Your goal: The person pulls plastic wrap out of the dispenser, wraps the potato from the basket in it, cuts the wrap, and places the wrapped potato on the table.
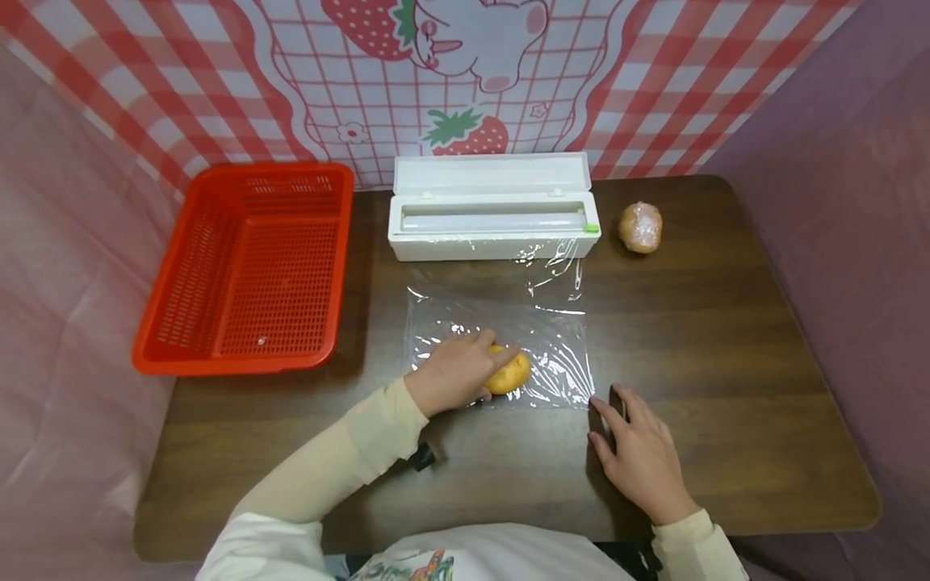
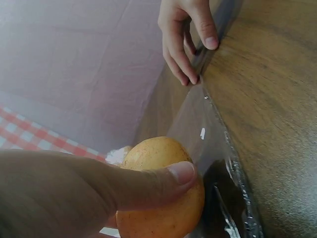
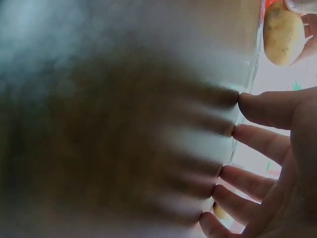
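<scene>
My left hand (image 1: 452, 373) grips a yellow-brown potato (image 1: 513, 372) over a sheet of clear cling film (image 1: 559, 343) spread on the table. In the left wrist view the thumb lies across the potato (image 2: 157, 218). The film runs back to a white cling film box (image 1: 494, 246) with its lid raised. Fingertips of my right hand (image 1: 643, 456) rest on the table at the film's near right corner. Its fingers are spread and lightly bent, with nothing held, as the right wrist view shows.
A red plastic basket (image 1: 337, 282) stands at the left. Near the back right lies a round item wrapped in film (image 1: 641, 227). A small black object (image 1: 421, 457) shows beside the left forearm. The checked cloth (image 1: 654, 73) hangs behind the table (image 1: 741, 363).
</scene>
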`<state>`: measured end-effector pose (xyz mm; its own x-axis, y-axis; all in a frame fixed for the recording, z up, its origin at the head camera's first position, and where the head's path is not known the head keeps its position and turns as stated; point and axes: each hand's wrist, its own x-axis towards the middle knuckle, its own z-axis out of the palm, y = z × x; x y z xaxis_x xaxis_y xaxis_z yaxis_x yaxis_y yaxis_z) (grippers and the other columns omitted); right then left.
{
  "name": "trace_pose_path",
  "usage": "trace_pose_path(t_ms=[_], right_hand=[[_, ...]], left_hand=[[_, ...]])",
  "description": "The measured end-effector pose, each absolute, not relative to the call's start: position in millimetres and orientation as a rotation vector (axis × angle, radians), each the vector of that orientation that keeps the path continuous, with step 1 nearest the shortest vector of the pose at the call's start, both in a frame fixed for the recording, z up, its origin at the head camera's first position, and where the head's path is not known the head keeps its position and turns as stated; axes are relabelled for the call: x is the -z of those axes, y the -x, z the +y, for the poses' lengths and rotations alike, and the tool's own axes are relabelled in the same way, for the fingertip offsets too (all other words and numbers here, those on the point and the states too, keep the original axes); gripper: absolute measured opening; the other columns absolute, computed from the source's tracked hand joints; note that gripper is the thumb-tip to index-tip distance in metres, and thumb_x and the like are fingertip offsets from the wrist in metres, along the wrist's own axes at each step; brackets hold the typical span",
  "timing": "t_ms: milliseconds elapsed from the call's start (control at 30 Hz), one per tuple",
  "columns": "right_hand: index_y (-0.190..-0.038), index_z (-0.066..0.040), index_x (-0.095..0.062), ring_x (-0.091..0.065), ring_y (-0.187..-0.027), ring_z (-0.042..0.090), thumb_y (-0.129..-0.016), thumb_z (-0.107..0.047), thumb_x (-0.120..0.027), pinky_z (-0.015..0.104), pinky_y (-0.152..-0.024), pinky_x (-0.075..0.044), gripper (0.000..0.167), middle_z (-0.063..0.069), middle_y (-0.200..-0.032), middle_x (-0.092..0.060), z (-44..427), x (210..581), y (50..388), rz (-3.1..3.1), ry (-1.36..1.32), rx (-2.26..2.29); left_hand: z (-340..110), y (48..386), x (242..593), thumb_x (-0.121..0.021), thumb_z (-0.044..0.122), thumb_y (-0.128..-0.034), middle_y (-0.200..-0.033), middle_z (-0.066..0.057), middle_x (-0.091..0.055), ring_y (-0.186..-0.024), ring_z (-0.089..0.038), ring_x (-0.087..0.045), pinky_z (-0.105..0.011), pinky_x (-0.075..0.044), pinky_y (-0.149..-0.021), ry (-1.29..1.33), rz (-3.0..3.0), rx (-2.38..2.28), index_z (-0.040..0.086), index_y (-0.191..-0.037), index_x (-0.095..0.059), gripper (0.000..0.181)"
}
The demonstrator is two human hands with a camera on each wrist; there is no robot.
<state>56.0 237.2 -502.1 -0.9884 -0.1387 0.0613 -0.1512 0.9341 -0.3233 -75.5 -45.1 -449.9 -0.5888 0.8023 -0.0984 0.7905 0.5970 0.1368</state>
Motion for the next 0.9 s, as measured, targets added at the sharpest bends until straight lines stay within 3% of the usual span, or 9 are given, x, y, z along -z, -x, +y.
trace_pose_path(t_ms=[200, 367, 500, 600, 667, 900], right_hand=[[-0.132, -0.003, -0.065, -0.043, -0.131, 0.050, -0.086, -0.016, -0.079, 0.071, -0.098, -0.037, 0.050, 0.030, -0.145, -0.045, 242.1, 491.2, -54.4, -3.148, -0.248, -0.532], [-0.136, 0.000, -0.060, -0.057, -0.116, 0.050, -0.090, -0.017, -0.076, 0.069, -0.090, -0.045, 0.051, 0.029, -0.137, -0.052, 255.9, 460.6, -44.6, -3.222, -0.294, -0.585], [-0.117, 0.000, -0.069, -0.067, -0.090, 0.036, -0.084, -0.010, -0.081, 0.057, -0.076, -0.054, 0.037, 0.018, -0.111, -0.065, 255.1, 446.3, -26.9, -3.047, -0.559, -0.521], [-0.098, -0.005, -0.071, -0.064, -0.074, 0.024, -0.079, -0.008, -0.083, 0.047, -0.067, -0.055, 0.023, 0.006, -0.090, -0.064, 237.7, 450.9, -13.1, -2.895, -0.817, -0.449], [-0.092, -0.008, -0.070, -0.063, -0.072, 0.022, -0.080, -0.010, -0.083, 0.045, -0.066, -0.054, 0.019, 0.003, -0.083, -0.062, 221.1, 459.3, -5.9, -2.829, -0.985, -0.379], [-0.076, -0.012, -0.060, -0.051, -0.046, 0.018, -0.083, -0.015, -0.078, 0.035, -0.038, -0.039, 0.019, -0.001, -0.067, -0.051, 180.6, 487.9, 10.4, -2.666, -1.266, -0.154]], left_hand=[[-43.3, 73.2, 455.0, -0.089, 0.040, -0.0758, -0.120, -0.014, -0.058, -0.092, -0.026, -0.065, -0.038, -0.059, -0.069, -1.329, 2.686, -0.137, 0.019, -0.148, -0.051, 0.084], [-39.6, 73.5, 455.3, -0.090, 0.038, -0.0750, -0.118, -0.012, -0.058, -0.093, -0.026, -0.063, -0.038, -0.058, -0.072, -1.311, 2.694, -0.169, 0.020, -0.145, -0.054, 0.081], [-37.7, 73.6, 454.2, -0.090, 0.036, -0.0755, -0.120, -0.013, -0.058, -0.095, -0.026, -0.063, -0.038, -0.058, -0.070, -1.265, 2.689, -0.160, 0.021, -0.147, -0.053, 0.082], [-37.5, 72.9, 453.2, -0.089, 0.034, -0.0769, -0.123, -0.014, -0.058, -0.098, -0.027, -0.062, -0.038, -0.058, -0.068, -1.238, 2.686, -0.161, 0.020, -0.147, -0.053, 0.080], [-37.5, 72.6, 452.6, -0.089, 0.032, -0.0776, -0.123, -0.014, -0.058, -0.098, -0.028, -0.062, -0.038, -0.057, -0.068, -1.226, 2.684, -0.166, 0.020, -0.147, -0.053, 0.079], [-35.4, 73.5, 452.9, -0.089, 0.030, -0.0758, -0.117, -0.012, -0.057, -0.094, -0.027, -0.062, -0.038, -0.057, -0.066, -1.183, 2.672, -0.176, 0.024, -0.145, -0.055, 0.077]])
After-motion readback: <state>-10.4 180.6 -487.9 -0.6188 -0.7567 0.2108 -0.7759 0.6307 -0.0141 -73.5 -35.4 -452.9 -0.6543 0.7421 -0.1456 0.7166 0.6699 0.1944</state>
